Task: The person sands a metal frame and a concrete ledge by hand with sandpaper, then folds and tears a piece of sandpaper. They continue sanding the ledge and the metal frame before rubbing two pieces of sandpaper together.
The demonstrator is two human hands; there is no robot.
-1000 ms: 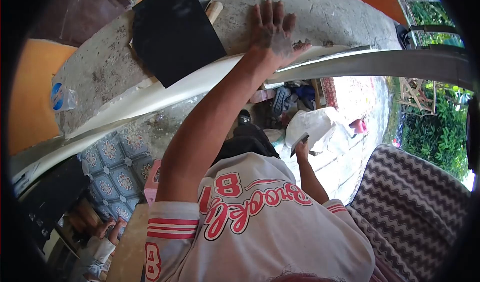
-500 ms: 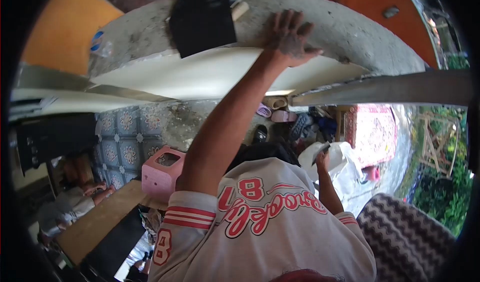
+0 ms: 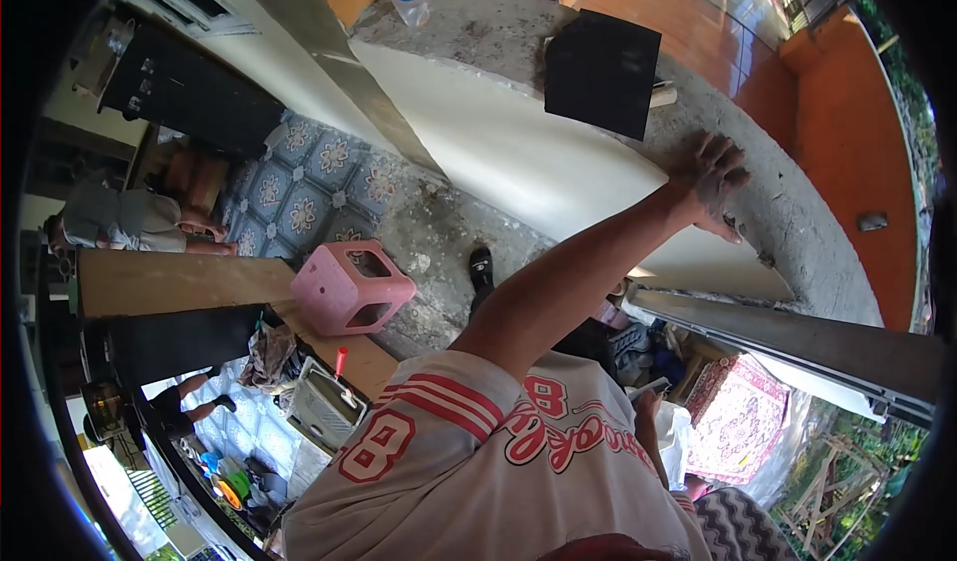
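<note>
My left hand point(image 3: 716, 184) lies on top of a curved concrete ledge point(image 3: 797, 197), fingers spread, with grey smears on the skin. Just beyond it on the ledge rests a black square sheet point(image 3: 603, 73), with a pale wooden piece point(image 3: 665, 94) sticking out beneath. Low on the right, my right hand point(image 3: 648, 408) is closed around a thin, flat grey object point(image 3: 650, 389) whose kind I cannot make out. The shirt partly hides that arm. A white plastic bag point(image 3: 675, 439) is close to this hand.
A pink plastic stool point(image 3: 344, 287) stands on the floor below the ledge. Left of it a person point(image 3: 130, 217) sits by a brown board. A red-handled tool point(image 3: 342, 362) lies near my left sleeve. A grey beam point(image 3: 797, 347) and a patterned cloth point(image 3: 738, 417) are on the right.
The view has swung left, so the ledge and black sheet appear farther right. My left hand stays spread on the ledge. My right hand shows lower and more hidden.
</note>
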